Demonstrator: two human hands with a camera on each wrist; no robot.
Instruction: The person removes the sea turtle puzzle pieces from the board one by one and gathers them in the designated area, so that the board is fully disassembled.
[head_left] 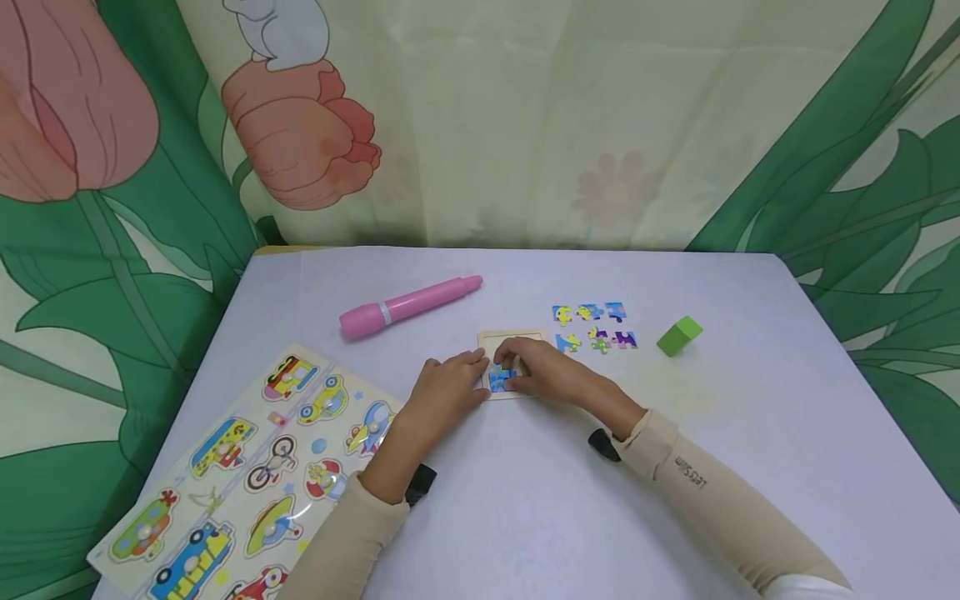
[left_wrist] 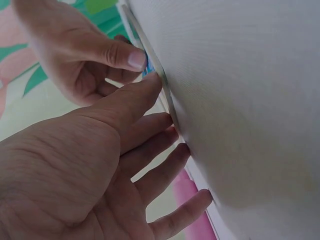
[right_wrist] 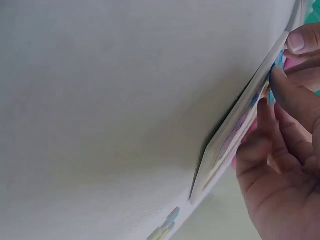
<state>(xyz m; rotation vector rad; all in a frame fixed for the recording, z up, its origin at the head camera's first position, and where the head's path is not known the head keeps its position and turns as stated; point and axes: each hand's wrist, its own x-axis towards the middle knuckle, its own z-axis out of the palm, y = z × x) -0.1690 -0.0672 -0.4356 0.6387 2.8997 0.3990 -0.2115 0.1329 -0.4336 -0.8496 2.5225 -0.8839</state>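
Note:
A small wooden puzzle tray (head_left: pixel 512 334) lies on the table, with joined blue jigsaw pieces (head_left: pixel 498 382) in its near left part. My left hand (head_left: pixel 446 387) touches the tray's left edge, its fingers spread and fairly straight in the left wrist view. From the right, my right hand (head_left: pixel 553 371) reaches over the tray with curled fingers and pinches a blue jigsaw piece (right_wrist: pixel 272 96) against the pieces there. Its fingers partly hide that piece. Loose jigsaw pieces (head_left: pixel 589 312) lie in two rows just right of the tray.
A pink torch-like tube (head_left: pixel 412 306) lies behind the hands. A green block (head_left: pixel 679 336) stands at the right. On the left, a large vehicle picture board (head_left: pixel 300 467) is partly covered by my left forearm. A printed curtain (head_left: pixel 510 125) hangs behind the table.

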